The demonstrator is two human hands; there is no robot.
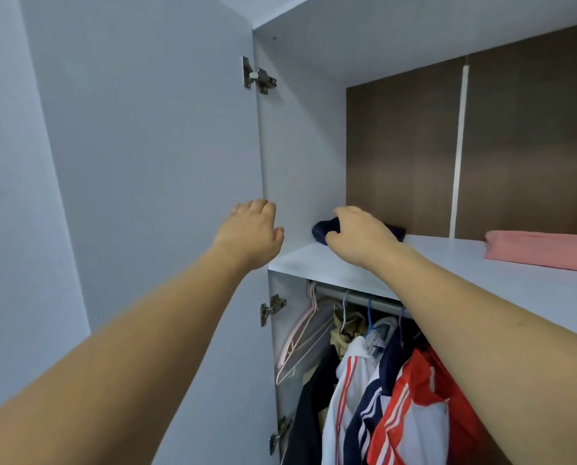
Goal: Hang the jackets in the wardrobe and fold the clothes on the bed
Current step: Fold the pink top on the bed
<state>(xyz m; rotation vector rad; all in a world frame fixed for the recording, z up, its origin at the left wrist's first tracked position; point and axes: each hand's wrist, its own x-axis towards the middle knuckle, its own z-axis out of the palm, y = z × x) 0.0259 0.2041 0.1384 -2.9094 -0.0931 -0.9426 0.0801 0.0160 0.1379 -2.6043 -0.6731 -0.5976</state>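
A folded dark navy garment (pixel 322 229) lies at the left end of the wardrobe's upper shelf (pixel 448 263). My right hand (pixel 361 234) is on top of it, fingers curled over its front, thumb at its near edge. My left hand (pixel 252 231) hovers at the shelf's left corner beside the side panel, fingers loosely bent and holding nothing. Under the shelf, several jackets hang from the rail (pixel 357 297): a white one with red stripes (pixel 347 391), a navy one with white stripes (pixel 371 407) and a red-and-white one (pixel 414 404).
A folded pink garment (pixel 542 250) lies on the shelf at the right. The wardrobe door (pixel 146 162) stands open on the left, on metal hinges (pixel 258 77). Empty pale hangers (pixel 300 340) hang at the rail's left end. A brown back panel (pixel 401 156) closes the shelf compartment.
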